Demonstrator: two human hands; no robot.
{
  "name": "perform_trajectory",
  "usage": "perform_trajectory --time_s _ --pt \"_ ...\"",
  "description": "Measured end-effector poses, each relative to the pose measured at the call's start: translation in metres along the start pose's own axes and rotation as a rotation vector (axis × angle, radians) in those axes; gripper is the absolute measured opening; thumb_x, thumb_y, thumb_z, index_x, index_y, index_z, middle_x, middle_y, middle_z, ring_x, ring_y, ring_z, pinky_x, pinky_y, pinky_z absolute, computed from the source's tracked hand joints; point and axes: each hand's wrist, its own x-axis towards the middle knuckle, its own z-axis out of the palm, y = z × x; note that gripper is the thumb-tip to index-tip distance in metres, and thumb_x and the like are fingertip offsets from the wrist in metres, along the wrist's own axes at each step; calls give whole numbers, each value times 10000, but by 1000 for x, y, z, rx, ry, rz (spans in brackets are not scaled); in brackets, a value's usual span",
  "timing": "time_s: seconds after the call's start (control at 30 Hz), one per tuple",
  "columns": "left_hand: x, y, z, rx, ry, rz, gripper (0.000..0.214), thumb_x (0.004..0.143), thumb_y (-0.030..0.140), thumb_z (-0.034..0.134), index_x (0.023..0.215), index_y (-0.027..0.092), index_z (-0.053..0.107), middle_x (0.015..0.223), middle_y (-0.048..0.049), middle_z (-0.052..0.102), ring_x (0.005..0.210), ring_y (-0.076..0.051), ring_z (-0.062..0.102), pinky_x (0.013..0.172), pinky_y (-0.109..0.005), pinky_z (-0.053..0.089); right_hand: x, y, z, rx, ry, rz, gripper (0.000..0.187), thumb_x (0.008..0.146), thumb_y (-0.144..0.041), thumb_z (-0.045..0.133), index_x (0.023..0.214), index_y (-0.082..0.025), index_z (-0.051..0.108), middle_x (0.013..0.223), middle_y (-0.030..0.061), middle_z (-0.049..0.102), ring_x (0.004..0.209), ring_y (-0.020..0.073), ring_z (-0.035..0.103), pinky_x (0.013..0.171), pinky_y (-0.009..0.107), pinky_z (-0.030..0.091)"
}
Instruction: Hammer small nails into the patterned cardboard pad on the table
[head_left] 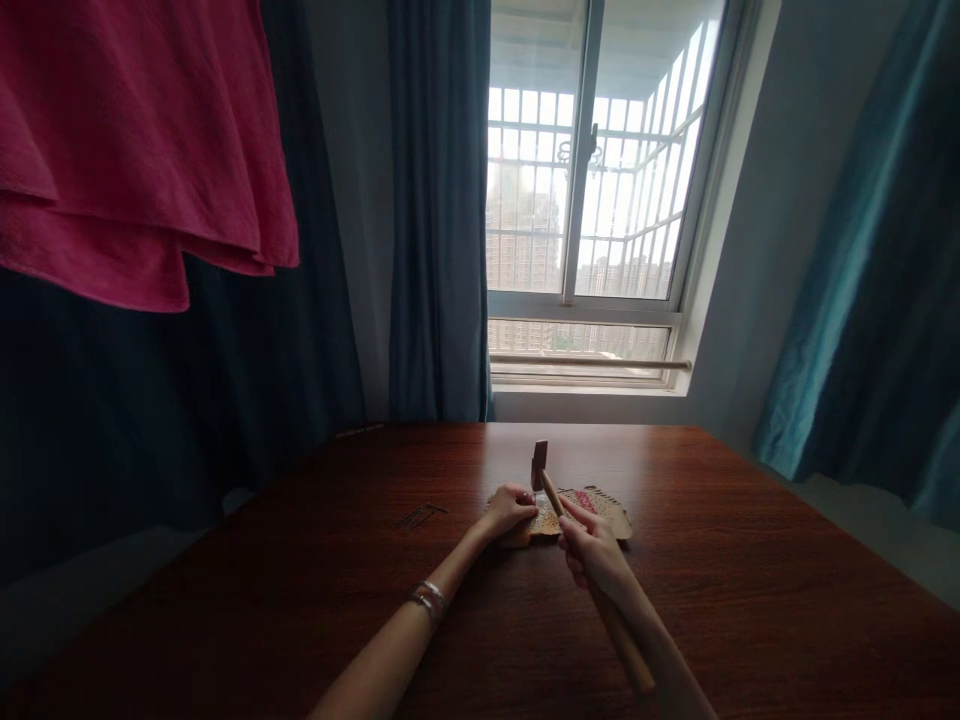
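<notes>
My right hand point(592, 545) is wrapped round the wooden handle of a hammer point(619, 635). The hammer's dark metal head point(538, 463) is raised just above my left fingertips. My left hand point(512, 508) pinches a thin nail point(535, 497), which stands roughly upright beneath the head. Under both hands lies a tan board-like piece point(615, 520), patterned in part with red and orange and ragged along its far edge. My hands hide much of it, and I cannot tell whether the nail's tip touches it.
Several loose nails point(424, 515) lie on the brown wooden table point(300, 600) to the left of my left hand. A pink towel point(150, 150) hangs at upper left. Blue curtains point(439, 220) and a barred window point(540, 200) stand behind the table.
</notes>
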Motion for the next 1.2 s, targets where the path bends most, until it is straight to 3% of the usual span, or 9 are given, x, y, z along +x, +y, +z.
perform_trajectory --time_s 0.23,0.57,1.2 --pt "-1 -2 0 15 7 -7 246 678 399 631 710 164 698 712 -3 681 692 -146 579 612 -214 360 0 -6 -5 61 -15 -28 734 746 -408 579 1393 -169 329 551 -67 477 316 40 352 257 147 253" --pt "0 1 -2 19 4 18 246 690 385 631 750 160 713 731 -14 686 696 -149 579 616 -221 370 -1 7 -13 52 41 2 749 750 -387 584 1405 -154 304 553 -65 470 313 36 341 250 143 258" --pt "4 -13 7 -35 0 27 255 692 391 608 766 166 705 732 -7 686 689 -148 583 613 -223 383 -3 7 -15 25 47 7 745 751 -397 577 1407 -165 312 551 -64 470 316 38 345 257 142 252"
